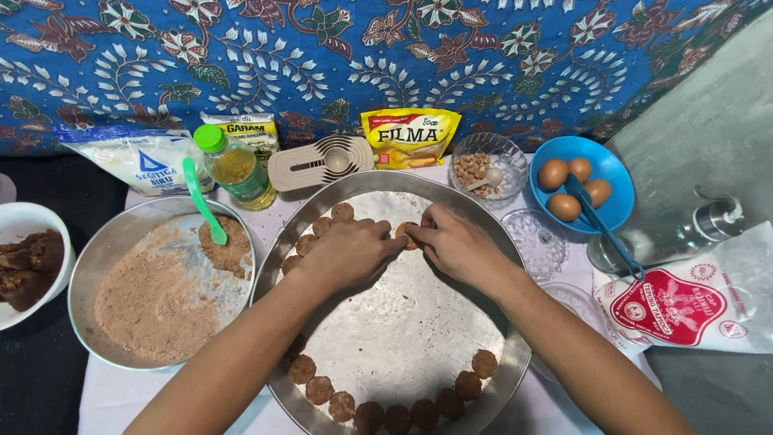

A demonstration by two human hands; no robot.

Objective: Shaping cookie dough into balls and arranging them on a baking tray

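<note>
Fingers of left hand [348,254] and right hand [459,246] pinching one dough disc [405,234] over round tray [386,346], dough bowl [93,266] and egg bowl [616,181] alongside.

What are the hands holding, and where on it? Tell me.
Both the left hand and right hand pinch one small brown dough piece at its edges, over the round tray.

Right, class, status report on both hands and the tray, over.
Left hand and right hand pinch one dough disc together. Round tray rimmed with discs. Nothing blocking.
</note>
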